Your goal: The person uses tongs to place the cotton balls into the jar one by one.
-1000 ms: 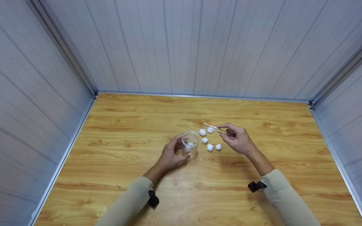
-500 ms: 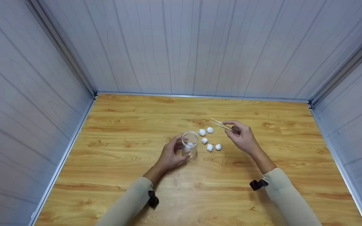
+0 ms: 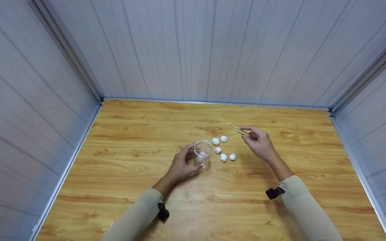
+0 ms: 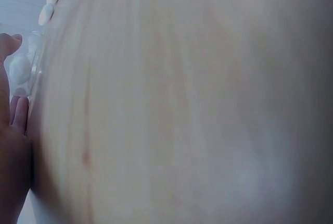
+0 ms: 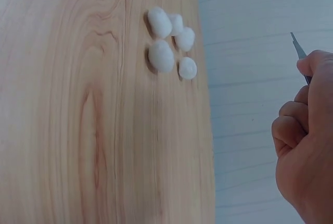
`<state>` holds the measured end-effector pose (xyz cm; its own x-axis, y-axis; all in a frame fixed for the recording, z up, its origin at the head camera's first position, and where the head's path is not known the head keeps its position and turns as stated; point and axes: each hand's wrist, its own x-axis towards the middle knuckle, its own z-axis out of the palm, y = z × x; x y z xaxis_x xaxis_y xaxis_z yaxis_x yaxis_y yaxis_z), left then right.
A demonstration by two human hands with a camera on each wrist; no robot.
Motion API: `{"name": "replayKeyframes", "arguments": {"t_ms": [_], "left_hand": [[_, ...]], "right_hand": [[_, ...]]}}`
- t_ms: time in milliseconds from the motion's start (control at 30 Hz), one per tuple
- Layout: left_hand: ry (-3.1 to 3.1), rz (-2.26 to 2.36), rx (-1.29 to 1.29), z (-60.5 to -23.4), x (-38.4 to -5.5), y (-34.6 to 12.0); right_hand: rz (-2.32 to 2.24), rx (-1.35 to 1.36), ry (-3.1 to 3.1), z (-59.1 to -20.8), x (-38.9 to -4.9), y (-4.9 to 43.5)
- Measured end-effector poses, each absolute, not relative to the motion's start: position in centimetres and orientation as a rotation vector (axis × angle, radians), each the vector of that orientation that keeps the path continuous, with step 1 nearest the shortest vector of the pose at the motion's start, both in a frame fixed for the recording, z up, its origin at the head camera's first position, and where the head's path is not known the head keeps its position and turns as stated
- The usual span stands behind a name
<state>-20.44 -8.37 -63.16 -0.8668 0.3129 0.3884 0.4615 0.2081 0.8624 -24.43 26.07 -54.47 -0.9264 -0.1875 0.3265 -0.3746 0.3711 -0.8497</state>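
Note:
My left hand [image 3: 182,163] holds a clear glass jar [image 3: 202,154] upright on the table, thumb and fingers around its side. White cotton balls [image 4: 21,69] show through the jar's wall in the left wrist view. Between thumb and fingers my right hand [image 3: 260,143] pinches metal tweezers [image 3: 241,131], raised above the table with nothing between the tips. Several loose cotton balls [image 3: 217,150] lie between the jar and the right hand. In the right wrist view they form a small cluster, the nearest cotton ball [image 5: 161,56] apart from the tweezers.
The wood-grain table [image 3: 139,134] is bounded by a pale panel wall [image 3: 193,50] at the back and by a side wall [image 3: 28,117] on the left and another on the right. Black wrist mounts [image 3: 163,212] sit on both sleeves.
My right hand with the tweezers has moved up and slightly right, away from the cotton ball that was by the tips. That ball stays on the table. The left hand and jar have not moved.

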Motion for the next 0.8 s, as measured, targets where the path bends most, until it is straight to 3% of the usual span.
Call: {"name": "replayKeyframes", "arguments": {"t_ms": [800], "left_hand": [[-2.388,-1.766,-0.733,-62.9,-20.4,-8.5]], "right_hand": [[1.602,0.454,-2.524,-57.2,-25.0,27.3]]}}
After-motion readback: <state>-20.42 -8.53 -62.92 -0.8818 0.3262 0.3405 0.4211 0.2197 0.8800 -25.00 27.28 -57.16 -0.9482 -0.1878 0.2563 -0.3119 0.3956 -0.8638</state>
